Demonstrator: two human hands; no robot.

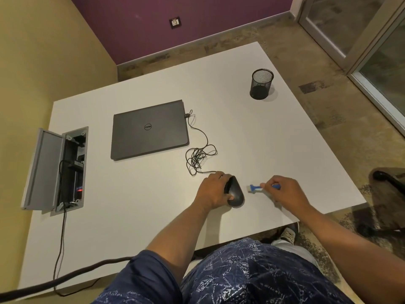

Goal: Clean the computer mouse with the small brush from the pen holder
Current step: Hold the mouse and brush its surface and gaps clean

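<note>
A black computer mouse (236, 192) is tipped up on its side on the white table (252, 132), gripped by my left hand (213, 189). Its thin cable (198, 157) runs in loose loops to the laptop. My right hand (285, 190) holds a small blue and white brush (255, 188) by its handle. The bristle end points left, a short gap away from the mouse. The black mesh pen holder (261, 84) stands far back on the right, and looks empty.
A closed grey laptop (149, 130) lies at the table's middle left. An open floor-box style cable hatch (57, 170) with a thick cord sits at the left edge. A dark chair (388, 194) stands off the table's right edge.
</note>
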